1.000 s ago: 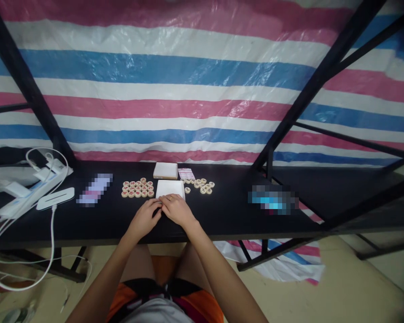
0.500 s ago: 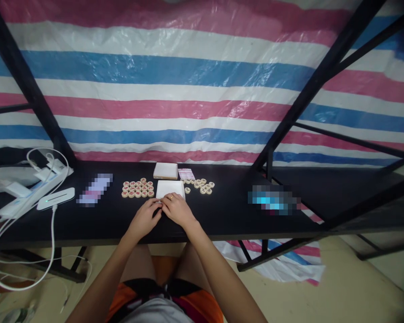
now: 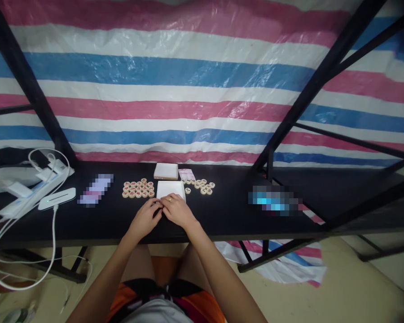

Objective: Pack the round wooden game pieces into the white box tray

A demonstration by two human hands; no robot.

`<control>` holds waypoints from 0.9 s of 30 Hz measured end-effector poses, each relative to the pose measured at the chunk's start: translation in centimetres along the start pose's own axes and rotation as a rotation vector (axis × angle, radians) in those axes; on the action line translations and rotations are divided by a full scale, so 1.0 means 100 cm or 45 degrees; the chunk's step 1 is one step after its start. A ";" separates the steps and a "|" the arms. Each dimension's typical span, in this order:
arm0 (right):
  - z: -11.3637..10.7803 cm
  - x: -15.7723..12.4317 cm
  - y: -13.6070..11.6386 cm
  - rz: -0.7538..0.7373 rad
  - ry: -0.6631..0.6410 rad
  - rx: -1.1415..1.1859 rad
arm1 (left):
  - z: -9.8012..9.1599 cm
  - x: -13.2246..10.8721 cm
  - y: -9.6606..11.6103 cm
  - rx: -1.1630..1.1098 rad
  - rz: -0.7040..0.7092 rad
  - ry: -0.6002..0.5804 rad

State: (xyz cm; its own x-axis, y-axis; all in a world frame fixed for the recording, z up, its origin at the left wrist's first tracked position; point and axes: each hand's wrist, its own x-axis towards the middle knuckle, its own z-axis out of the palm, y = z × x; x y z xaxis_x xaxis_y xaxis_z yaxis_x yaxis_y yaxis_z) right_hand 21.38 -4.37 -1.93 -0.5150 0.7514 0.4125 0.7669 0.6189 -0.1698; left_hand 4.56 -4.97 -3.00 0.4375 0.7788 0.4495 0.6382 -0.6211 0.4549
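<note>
A shallow white box [image 3: 171, 187] lies at the middle of the black table, its inside facing up. Both hands are at its near side. My left hand [image 3: 147, 216] is closed with bent fingers at the near left corner. My right hand [image 3: 176, 210], with a ring on one finger, bends its fingers over the near edge, close against the left fingertips. The fingers cover that corner. Left of the box, round wooden Chinese chess pieces with red characters [image 3: 138, 189] stand in rows. Loose pieces with dark characters [image 3: 203, 185] lie to the right.
A second white box [image 3: 166, 171] and a printed paper slip [image 3: 187, 174] lie behind. Toward the left are a blurred-out flat item [image 3: 96, 190], a white device [image 3: 57, 198] and a power strip with cables [image 3: 33, 193]. Another blurred item [image 3: 272, 200] lies right. Black posts [image 3: 291, 121] frame the table.
The view has shifted very slightly. Both hands stay at the same corner of the box, and the chess pieces lie as before.
</note>
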 end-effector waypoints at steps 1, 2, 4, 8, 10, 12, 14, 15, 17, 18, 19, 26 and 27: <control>0.000 0.000 0.000 -0.002 -0.004 -0.002 | 0.000 0.000 0.000 0.002 -0.003 0.001; 0.000 0.000 0.001 -0.006 -0.006 -0.004 | 0.000 0.000 0.000 0.004 -0.007 0.002; 0.001 0.000 0.001 -0.016 -0.004 -0.003 | 0.000 0.000 0.000 0.008 -0.010 -0.005; 0.002 -0.002 0.001 -0.016 0.054 0.022 | 0.001 0.000 -0.002 0.030 -0.009 -0.030; 0.001 -0.003 0.005 0.037 0.150 0.050 | 0.001 -0.001 -0.002 0.047 -0.013 -0.035; -0.003 -0.003 0.014 0.130 0.270 0.062 | 0.001 0.000 -0.001 0.064 -0.020 -0.034; -0.010 -0.005 0.030 0.248 0.367 0.028 | -0.001 0.000 0.000 0.080 -0.022 -0.036; -0.013 -0.006 0.039 0.315 0.397 -0.008 | -0.001 0.000 0.001 0.086 -0.022 -0.041; -0.017 -0.009 0.059 0.440 0.377 -0.089 | -0.002 0.000 0.002 0.093 -0.024 -0.053; -0.018 -0.012 0.068 0.492 0.348 -0.122 | -0.003 0.000 0.003 0.093 -0.026 -0.054; -0.017 -0.015 0.075 0.543 0.334 -0.147 | -0.003 -0.001 0.003 0.091 -0.027 -0.052; 0.003 -0.028 0.082 0.669 0.273 -0.226 | -0.003 0.000 0.003 0.084 -0.032 -0.047; 0.003 -0.027 0.081 0.672 0.245 -0.229 | -0.003 0.000 0.003 0.081 -0.032 -0.046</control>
State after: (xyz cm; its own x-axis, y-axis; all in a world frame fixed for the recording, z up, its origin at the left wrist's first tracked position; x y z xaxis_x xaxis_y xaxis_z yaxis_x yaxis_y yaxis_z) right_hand 28.89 -1.32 -4.72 0.0201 0.8819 0.4711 0.9622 0.1109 -0.2487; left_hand 4.57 -5.17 -2.70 0.4430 0.7973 0.4100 0.6876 -0.5956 0.4153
